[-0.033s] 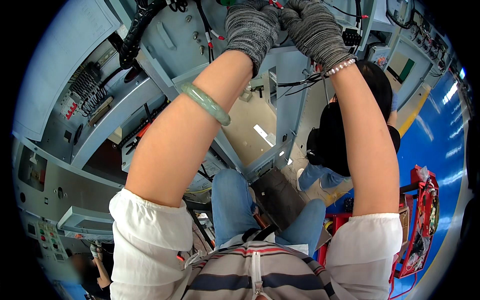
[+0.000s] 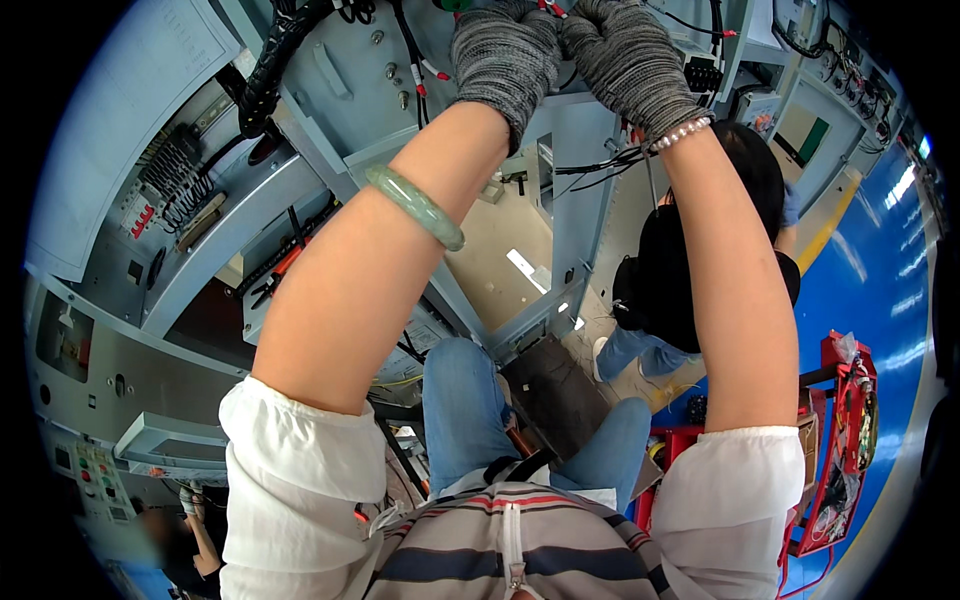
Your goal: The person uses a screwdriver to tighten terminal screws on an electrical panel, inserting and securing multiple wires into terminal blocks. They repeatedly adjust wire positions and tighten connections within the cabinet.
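Observation:
My left hand (image 2: pixel 505 55) and my right hand (image 2: pixel 632 65), both in grey knitted gloves, meet at the top edge of the view against a grey metal cabinet (image 2: pixel 575 125). Their fingers are curled close together. A small red piece (image 2: pixel 551 8) shows between the fingertips; what either hand pinches is mostly hidden. Under my right hand a thin metal rod (image 2: pixel 653 183) points downward, and I cannot tell whether the hand holds it. Black wires (image 2: pixel 408 50) with red and white end sleeves hang left of my left hand. More loose black wires (image 2: pixel 605 165) stick out below my right hand.
A person in black (image 2: pixel 672 270) is close by on the right, beyond my right forearm. A red tool cart (image 2: pixel 812 545) stands at lower right on the blue floor (image 2: pixel 850 285). Red-handled pliers (image 2: pixel 275 275) lie on the left. A thick black cable bundle (image 2: pixel 262 85) runs at upper left.
My left forearm has shifted very slightly to the right. Both hands stay at the same spot on the cabinet.

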A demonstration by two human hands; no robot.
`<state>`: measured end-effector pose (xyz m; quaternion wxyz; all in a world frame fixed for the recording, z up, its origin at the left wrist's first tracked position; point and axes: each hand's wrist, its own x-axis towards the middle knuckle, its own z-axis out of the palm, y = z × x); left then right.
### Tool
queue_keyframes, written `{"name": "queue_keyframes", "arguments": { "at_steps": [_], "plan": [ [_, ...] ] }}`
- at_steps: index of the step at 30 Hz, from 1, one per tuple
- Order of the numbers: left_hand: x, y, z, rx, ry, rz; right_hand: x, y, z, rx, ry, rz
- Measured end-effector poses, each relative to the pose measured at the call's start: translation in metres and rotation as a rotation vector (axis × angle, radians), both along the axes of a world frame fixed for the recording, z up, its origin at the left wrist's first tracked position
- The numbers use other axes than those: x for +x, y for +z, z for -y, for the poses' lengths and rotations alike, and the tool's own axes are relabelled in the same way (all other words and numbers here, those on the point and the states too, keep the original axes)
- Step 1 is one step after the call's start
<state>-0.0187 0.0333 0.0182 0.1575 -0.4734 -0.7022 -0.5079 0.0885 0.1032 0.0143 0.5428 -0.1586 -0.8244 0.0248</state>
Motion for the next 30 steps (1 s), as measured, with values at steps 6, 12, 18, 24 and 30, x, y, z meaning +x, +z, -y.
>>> {"name": "queue_keyframes", "arguments": {
  "at_steps": [6, 12, 18, 24, 30],
  "plan": [
    [-0.001, -0.012, -0.014, 0.063, 0.023, 0.097, -0.005, 0.006, -0.002, -0.064, -0.041, 0.074],
    [0.003, -0.014, -0.020, 0.061, 0.012, 0.205, -0.005, 0.003, -0.015, -0.096, -0.059, 0.195],
    [0.003, -0.003, -0.011, -0.139, -0.065, 0.267, -0.004, 0.005, -0.017, -0.148, -0.029, 0.203],
    [0.005, -0.004, -0.011, -0.027, -0.144, 0.452, -0.005, 0.006, -0.008, -0.252, -0.025, 0.204],
    [0.004, -0.004, -0.017, -0.008, -0.176, 0.597, -0.014, 0.001, -0.010, -0.267, -0.041, 0.125]
  ]
}}
